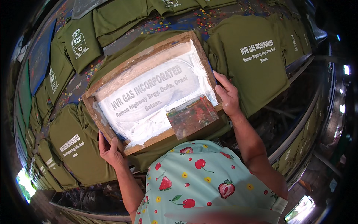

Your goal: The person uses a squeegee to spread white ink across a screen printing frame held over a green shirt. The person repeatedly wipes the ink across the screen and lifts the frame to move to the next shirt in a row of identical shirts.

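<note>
"Frame (pixel 154 139): where is it?"
"Over a green shirt (pixel 153 39) on the speckled counter (pixel 201 22), set at a slant, white paste (pixel 158 123) smeared inside. Whether frame and shirt touch, I cannot tell."
"And the fingers (pixel 223 80)?"
"Grasping its wood: left hand (pixel 113 154) at the near left corner, right hand (pixel 228 95) on the right side."
"What rests on it?"
"A paint-stained board (pixel 193 118), across the near side. Other shirts (pixel 257 72) lie spread around."

- I see a flower-patterned tabletop (pixel 207 20).
- Flat on its right part, I make out a printed olive shirt (pixel 257 76).
- Near its left end, I spot a blue sheet (pixel 43 59).
- Past its right edge, I pick out more olive garments (pixel 292 154), hanging lower down.
</note>
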The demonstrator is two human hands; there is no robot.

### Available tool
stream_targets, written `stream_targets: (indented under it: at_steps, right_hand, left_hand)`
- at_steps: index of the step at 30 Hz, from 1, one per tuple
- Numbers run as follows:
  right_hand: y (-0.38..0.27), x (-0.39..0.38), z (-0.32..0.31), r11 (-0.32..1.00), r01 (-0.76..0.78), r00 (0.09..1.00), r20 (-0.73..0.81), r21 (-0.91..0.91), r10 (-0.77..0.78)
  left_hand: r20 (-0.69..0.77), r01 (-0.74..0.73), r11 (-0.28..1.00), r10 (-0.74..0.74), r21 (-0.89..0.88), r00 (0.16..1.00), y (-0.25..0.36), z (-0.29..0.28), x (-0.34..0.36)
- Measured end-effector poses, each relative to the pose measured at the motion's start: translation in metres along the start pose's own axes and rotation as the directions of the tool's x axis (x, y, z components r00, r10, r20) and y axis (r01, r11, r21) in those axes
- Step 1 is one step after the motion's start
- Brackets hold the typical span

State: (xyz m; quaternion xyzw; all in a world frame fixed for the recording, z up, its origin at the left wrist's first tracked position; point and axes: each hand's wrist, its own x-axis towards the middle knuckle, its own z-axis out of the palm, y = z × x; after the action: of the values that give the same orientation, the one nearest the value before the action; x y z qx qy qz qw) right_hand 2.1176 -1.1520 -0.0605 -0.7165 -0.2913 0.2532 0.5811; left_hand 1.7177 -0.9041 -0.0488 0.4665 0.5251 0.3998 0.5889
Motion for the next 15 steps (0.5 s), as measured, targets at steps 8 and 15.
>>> stream_targets:
  at_steps: [8, 15]
  right_hand:
    - [-0.001, 0.0011, 0.0011, 1.0, -0.02, 1.0, -0.009, 0.009, 0.02]
    - [-0.0025, -0.0008, 0.0038, 1.0, -0.013, 1.0, -0.025, -0.019, 0.012]
  left_hand:
    - [-0.012, -0.003, 1.0, 0.003, 0.009, 1.0, -0.001, -0.0003, 0.0]
    - [-0.01, 0.016, 1.0, -0.016, 0.018, 1.0, 0.0002, -0.0001, -0.0002]
